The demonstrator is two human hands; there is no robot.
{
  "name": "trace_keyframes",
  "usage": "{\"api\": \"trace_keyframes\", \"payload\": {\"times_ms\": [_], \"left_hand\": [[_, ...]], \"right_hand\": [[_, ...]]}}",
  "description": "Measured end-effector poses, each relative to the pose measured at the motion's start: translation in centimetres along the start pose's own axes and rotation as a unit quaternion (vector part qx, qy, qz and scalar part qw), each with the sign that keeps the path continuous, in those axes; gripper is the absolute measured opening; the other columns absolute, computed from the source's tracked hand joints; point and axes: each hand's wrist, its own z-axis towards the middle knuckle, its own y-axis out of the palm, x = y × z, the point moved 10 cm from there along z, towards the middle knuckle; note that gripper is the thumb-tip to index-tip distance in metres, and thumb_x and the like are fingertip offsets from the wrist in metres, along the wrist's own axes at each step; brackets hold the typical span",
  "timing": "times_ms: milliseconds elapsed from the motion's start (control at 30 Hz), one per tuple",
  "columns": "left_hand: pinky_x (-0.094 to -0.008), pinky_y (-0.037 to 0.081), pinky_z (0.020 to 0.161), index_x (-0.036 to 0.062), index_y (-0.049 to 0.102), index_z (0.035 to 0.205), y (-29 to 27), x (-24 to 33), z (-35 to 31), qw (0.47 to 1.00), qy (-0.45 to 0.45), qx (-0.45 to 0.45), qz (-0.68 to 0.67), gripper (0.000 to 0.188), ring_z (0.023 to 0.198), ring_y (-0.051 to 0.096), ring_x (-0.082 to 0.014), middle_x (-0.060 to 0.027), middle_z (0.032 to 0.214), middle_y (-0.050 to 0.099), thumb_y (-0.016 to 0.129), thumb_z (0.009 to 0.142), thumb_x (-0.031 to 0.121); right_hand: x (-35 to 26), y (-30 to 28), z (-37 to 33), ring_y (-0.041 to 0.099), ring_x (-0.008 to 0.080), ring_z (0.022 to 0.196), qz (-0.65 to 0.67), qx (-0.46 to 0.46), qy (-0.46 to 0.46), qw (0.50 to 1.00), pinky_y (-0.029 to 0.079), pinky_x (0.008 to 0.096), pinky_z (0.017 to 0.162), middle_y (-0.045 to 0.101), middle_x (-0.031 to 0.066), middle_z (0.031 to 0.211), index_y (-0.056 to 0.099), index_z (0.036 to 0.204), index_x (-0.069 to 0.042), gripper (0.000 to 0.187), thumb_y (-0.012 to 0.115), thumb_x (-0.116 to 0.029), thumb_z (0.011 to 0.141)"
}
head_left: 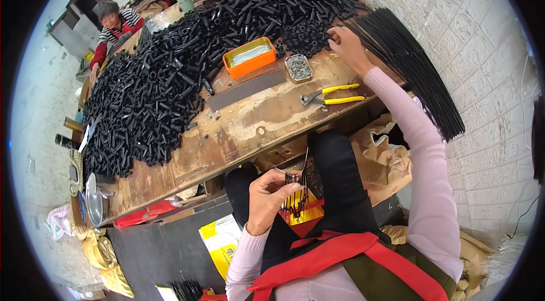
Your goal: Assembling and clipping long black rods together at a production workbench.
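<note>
Above my lap, my left hand [267,198] is closed round a bundle of thin black rods [295,201]. A thin metal wire [307,160] sticks up beside the bundle. My right hand [347,47] reaches across the table, its fingers bent together at the edge of a heap of small black ringed parts [306,38]. Whatever its fingertips hold is too small to make out. Long black rods [411,62] lie in a sheaf just right of that hand. Yellow-handled pincers [334,94] rest on the table nearer to me.
Black tubes [164,91] are heaped over much of the wooden table [250,114]. An orange box [250,58] of thin wires and a small tray [298,68] of metal bits stand mid-table. A co-worker [113,28] sits at the far left; others are behind. A white wall [477,34] bounds the right.
</note>
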Motion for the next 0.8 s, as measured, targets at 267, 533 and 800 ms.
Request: {"api": "trace_keyframes", "payload": {"times_ms": [267, 533, 800], "left_hand": [[-0.0295, 0.056, 0.081, -0.0051, 0.062, 0.108, 1.6, 0.8, -0.7, 1.0, 0.001, -0.028, 0.006, 0.023, 0.089, 0.064, -0.0129, -0.0083, 0.101, 0.067, 0.066, 0.086, -0.004], [-0.0276, 0.054, 0.083, -0.0015, 0.052, 0.135, 4.9, 3.7, -2.5, 0.992, 0.026, -0.126, 0.011, 0.048, 0.1, 0.061, -0.0122, -0.0087, 0.12, 0.063, 0.064, 0.089, -0.001], [-0.0296, 0.054, 0.081, -0.0042, 0.059, 0.124, 4.8, 3.8, -4.6, 0.996, 0.019, -0.092, 0.009, 0.04, 0.089, 0.065, -0.0161, -0.0094, 0.105, 0.067, 0.07, 0.086, 0.003]], "right_hand": [[-14.6, -1.3, -7.8, 0.065, 0.0134, 0.087, 0.345, -0.207, 0.088, 0.911, 0.053, 0.0259, 0.078, 0.063, 0.0052, 0.093, 0.066, 0.109, 0.003, 0.022, 0.065, -0.005, 0.089], [-24.9, -5.1, -14.3, 0.064, 0.0119, 0.094, 0.41, -0.363, 0.033, 0.836, 0.05, 0.0249, 0.085, 0.068, 0.0072, 0.103, 0.069, 0.102, 0.004, 0.015, 0.064, -0.002, 0.089], [-25.4, -5.5, -16.3, 0.063, 0.0092, 0.095, 0.464, -0.392, 0.113, 0.786, 0.049, 0.0246, 0.086, 0.068, 0.0048, 0.102, 0.067, 0.102, 0.0, 0.014, 0.066, -0.005, 0.09]]}}
